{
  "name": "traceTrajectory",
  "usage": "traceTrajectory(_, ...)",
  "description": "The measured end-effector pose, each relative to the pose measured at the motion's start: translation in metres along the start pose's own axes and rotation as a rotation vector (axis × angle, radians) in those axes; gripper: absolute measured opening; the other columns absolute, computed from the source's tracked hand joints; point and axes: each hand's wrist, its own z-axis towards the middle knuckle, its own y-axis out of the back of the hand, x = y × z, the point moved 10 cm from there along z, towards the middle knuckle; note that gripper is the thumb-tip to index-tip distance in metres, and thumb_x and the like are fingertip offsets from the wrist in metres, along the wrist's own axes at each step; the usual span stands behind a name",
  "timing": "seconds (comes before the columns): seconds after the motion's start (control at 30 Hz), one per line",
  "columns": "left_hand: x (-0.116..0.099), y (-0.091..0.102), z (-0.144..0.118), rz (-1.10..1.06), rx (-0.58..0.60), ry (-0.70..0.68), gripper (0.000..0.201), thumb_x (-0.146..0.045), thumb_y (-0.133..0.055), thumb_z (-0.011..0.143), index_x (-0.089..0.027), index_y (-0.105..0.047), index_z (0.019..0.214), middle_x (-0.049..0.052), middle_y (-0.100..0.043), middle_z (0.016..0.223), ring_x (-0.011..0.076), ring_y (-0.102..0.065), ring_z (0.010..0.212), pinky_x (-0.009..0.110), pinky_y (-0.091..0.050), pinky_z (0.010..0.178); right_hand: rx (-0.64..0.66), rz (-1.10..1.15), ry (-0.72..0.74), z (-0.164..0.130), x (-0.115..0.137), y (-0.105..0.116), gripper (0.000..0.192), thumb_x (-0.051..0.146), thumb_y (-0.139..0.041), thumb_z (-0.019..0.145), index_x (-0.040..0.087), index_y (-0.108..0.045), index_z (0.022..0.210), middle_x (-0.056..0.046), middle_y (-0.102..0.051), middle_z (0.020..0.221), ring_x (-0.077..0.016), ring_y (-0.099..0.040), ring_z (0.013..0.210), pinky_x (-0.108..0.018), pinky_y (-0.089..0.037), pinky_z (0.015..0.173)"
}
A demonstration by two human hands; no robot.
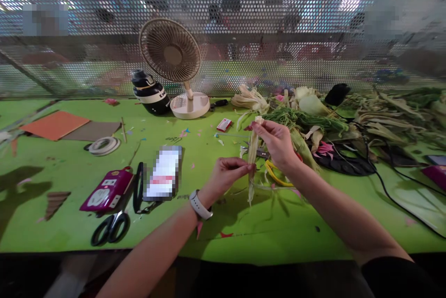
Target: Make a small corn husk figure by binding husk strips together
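A pale, dry corn husk strip (253,149) hangs upright above the green table between my two hands. At its top, my right hand (276,140) pinches the folded, knotted-looking end. Lower down, my left hand (226,175), with a white watch strap at the wrist, is closed with thumb and finger on the strip. Its loose, frayed end dangles below. Behind the strip lies a tool with yellow handles (277,175), partly hidden by my right hand. A bundle of green stems (308,119) and a heap of husks (379,119) lie just beyond my right hand.
On the left are black-handled scissors (110,228), a purple packet (108,189), a phone (164,172), tape rolls (103,145) and orange card (55,124). A fan (190,105) and bottle (152,96) stand before a perforated screen (237,47). A black cable (393,200) crosses the right.
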Motion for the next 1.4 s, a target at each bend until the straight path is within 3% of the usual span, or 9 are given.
traceTrajectory(0.23, 0.0, 0.0, -0.004, -0.023, -0.033, -0.009, 0.023, -0.029, -0.081, 0.06, -0.013, -0.066, 0.064, 0.004, -0.072, 0.066, 0.0125, -0.066, 0.06, 0.023, -0.054, 0.062, -0.002, 0.073, -0.02, 0.004, -0.011, 0.001, 0.019, 0.04, -0.068, 0.075, 0.021, -0.072, 0.073, 0.001, -0.065, 0.068, -0.014, -0.058, 0.068, -0.027, -0.044, 0.066)
traceTrajectory(0.43, 0.003, -0.001, 0.0, -0.093, -0.026, 0.007, 0.052, -0.029, -0.083, 0.057, -0.016, -0.059, 0.101, -0.001, -0.069, 0.063, 0.0141, -0.067, 0.062, 0.026, -0.054, 0.063, -0.002, 0.08, -0.023, 0.004, -0.011, 0.003, 0.021, 0.04, -0.068, 0.076, 0.02, -0.072, 0.075, 0.001, -0.064, 0.067, -0.0118, -0.055, 0.063, -0.026, -0.042, 0.061)
traceTrajectory(0.63, 0.018, -0.01, 0.001, 0.007, 0.111, 0.154, 0.027, -0.037, -0.075, 0.068, -0.012, -0.067, 0.073, 0.004, -0.071, 0.072, 0.0126, -0.065, 0.069, 0.026, -0.05, 0.073, 0.011, 0.076, -0.014, 0.001, -0.003, -0.001, 0.017, 0.038, -0.069, 0.076, 0.021, -0.073, 0.075, 0.002, -0.065, 0.067, -0.0123, -0.056, 0.066, -0.026, -0.042, 0.064)
traceTrajectory(0.73, 0.023, -0.013, -0.002, -0.152, 0.099, 0.216, 0.033, -0.042, -0.075, 0.067, -0.014, -0.06, 0.075, 0.004, -0.072, 0.078, 0.0145, -0.067, 0.07, 0.029, -0.053, 0.071, -0.02, 0.093, -0.008, 0.005, -0.005, 0.004, 0.013, 0.034, -0.067, 0.077, 0.022, -0.073, 0.074, 0.002, -0.067, 0.071, -0.0125, -0.058, 0.071, -0.026, -0.043, 0.07)
traceTrajectory(0.83, 0.023, -0.019, -0.003, -0.199, 0.114, 0.206, 0.038, -0.046, -0.074, 0.067, -0.015, -0.054, 0.077, 0.0, -0.068, 0.068, 0.0117, -0.063, 0.055, 0.026, -0.053, 0.059, -0.044, 0.123, -0.044, 0.01, -0.015, 0.009, 0.013, 0.033, -0.067, 0.076, 0.022, -0.072, 0.073, 0.002, -0.068, 0.071, -0.0129, -0.06, 0.074, -0.027, -0.044, 0.074)
traceTrajectory(1.03, 0.019, -0.015, -0.001, -0.191, 0.069, 0.156, 0.032, -0.041, -0.07, 0.073, -0.014, -0.059, 0.085, -0.003, -0.059, 0.059, 0.0045, -0.049, 0.044, 0.017, -0.041, 0.045, -0.101, 0.235, -0.249, 0.012, -0.043, 0.015, 0.019, 0.039, -0.069, 0.071, 0.02, -0.067, 0.071, -0.001, -0.07, 0.075, -0.0155, -0.063, 0.078, -0.028, -0.047, 0.071)
traceTrajectory(1.27, 0.021, -0.014, -0.005, -0.165, 0.153, 0.317, 0.029, -0.039, -0.071, 0.072, -0.013, -0.063, 0.082, -0.003, -0.054, 0.057, 0.0038, -0.044, 0.043, 0.017, -0.032, 0.042, -0.114, 0.3, -0.328, 0.01, -0.047, 0.016, 0.017, 0.035, -0.071, 0.067, 0.02, -0.067, 0.074, -0.004, -0.073, 0.084, -0.0213, -0.065, 0.093, -0.034, -0.048, 0.081)
traceTrajectory(1.4, 0.022, -0.005, -0.004, -0.099, 0.122, 0.395, 0.023, -0.033, -0.069, 0.075, -0.012, -0.065, 0.081, -0.004, -0.05, 0.055, 0.0026, -0.039, 0.043, 0.017, -0.026, 0.041, -0.107, 0.26, -0.308, 0.012, -0.048, 0.017, 0.02, 0.037, -0.072, 0.066, 0.02, -0.068, 0.073, -0.004, -0.072, 0.084, -0.0227, -0.064, 0.095, -0.036, -0.048, 0.082)
